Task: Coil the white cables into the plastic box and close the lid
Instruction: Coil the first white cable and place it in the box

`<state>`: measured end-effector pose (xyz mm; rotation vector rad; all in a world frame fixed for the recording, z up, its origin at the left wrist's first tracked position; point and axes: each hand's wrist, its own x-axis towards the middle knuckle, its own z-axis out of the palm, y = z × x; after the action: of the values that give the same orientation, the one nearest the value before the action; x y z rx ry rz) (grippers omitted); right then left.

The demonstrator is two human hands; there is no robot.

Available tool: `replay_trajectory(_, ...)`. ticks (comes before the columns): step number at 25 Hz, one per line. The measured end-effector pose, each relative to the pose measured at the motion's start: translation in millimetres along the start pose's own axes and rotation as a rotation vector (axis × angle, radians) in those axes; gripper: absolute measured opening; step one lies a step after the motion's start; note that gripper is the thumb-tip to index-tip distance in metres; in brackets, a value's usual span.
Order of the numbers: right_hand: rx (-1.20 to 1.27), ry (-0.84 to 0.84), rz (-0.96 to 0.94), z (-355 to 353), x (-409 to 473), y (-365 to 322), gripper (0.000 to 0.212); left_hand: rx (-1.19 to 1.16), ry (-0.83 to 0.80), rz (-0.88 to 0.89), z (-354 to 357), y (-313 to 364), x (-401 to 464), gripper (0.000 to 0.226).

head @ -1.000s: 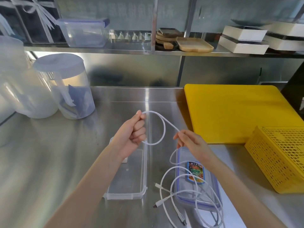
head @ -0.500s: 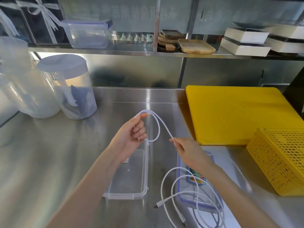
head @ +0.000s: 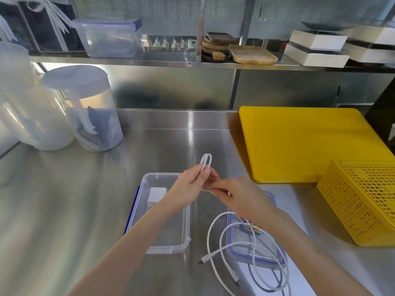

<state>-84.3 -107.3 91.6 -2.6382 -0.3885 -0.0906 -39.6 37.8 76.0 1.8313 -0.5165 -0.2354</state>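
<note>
My left hand [head: 190, 188] pinches a small double loop of white cable [head: 206, 162] that stands up above its fingertips. My right hand [head: 239, 196] meets it from the right and its fingers pinch the same cable just below the loop. The rest of the cable [head: 248, 263] trails down in loose loops over the clear lid [head: 275, 256] with a blue seal, which lies flat on the counter. The open clear plastic box [head: 183, 223] sits under my left forearm and holds a white charger block [head: 157, 196].
A yellow cutting board [head: 299, 144] lies at the right, with a yellow perforated basket [head: 363, 201] in front of it. Clear plastic pitchers [head: 85, 107] stand at the back left. A shelf above carries a lidded container [head: 109, 38], wooden trays and white boxes.
My hands have come together over the box. The wide loop between them has closed into a small tight double loop, and more slack cable has been drawn up from the counter.
</note>
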Motion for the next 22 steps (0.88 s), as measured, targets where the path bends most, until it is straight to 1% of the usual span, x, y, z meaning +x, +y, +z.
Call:
replay_trajectory(3,0.132,-0.003,0.071,-1,3,-1,0.008,0.062,-0.025,-0.02,1,-3,-3,0.034)
replay_trajectory(5,0.184,0.019,0.072,-4,5,-2,0.012,0.077,-0.038,-0.064,2,-2,-3,0.035)
replay_trajectory(6,0.215,0.042,0.063,-8,6,-2,0.014,0.038,-0.042,-0.103,2,0,-3,0.034)
replay_trajectory(7,0.25,0.073,0.053,-13,7,-1,0.015,-0.059,-0.049,-0.152,1,2,-4,0.034)
replay_trajectory(9,0.333,0.113,0.045,-23,10,1,0.014,-0.33,-0.085,-0.238,-4,7,-6,0.035)
replay_trajectory(12,0.403,0.103,0.026,-27,13,5,0.008,-0.599,-0.187,-0.29,-9,12,-10,0.034)
replay_trajectory(14,0.396,0.085,0.025,-24,13,7,0.021,-0.735,-0.25,-0.335,-11,15,-11,0.032)
replay_trajectory(15,0.383,0.068,0.026,-23,13,8,0.025,-0.784,-0.278,-0.356,-12,16,-11,0.03)
replay_trajectory(16,0.37,0.05,0.025,-20,13,8,0.024,-0.824,-0.31,-0.373,-13,17,-12,0.028)
replay_trajectory(18,0.366,0.021,0.023,-18,12,8,0.013,-0.901,-0.382,-0.391,-14,18,-14,0.026)
replay_trajectory(19,0.37,0.017,0.022,-17,12,7,0.012,-0.936,-0.416,-0.388,-14,16,-15,0.026)
replay_trajectory(20,0.372,0.023,0.021,-17,13,6,0.015,-0.952,-0.436,-0.373,-14,15,-15,0.027)
replay_trajectory(22,0.383,0.053,0.023,-17,13,6,0.021,-0.901,-0.413,-0.333,-13,11,-15,0.031)
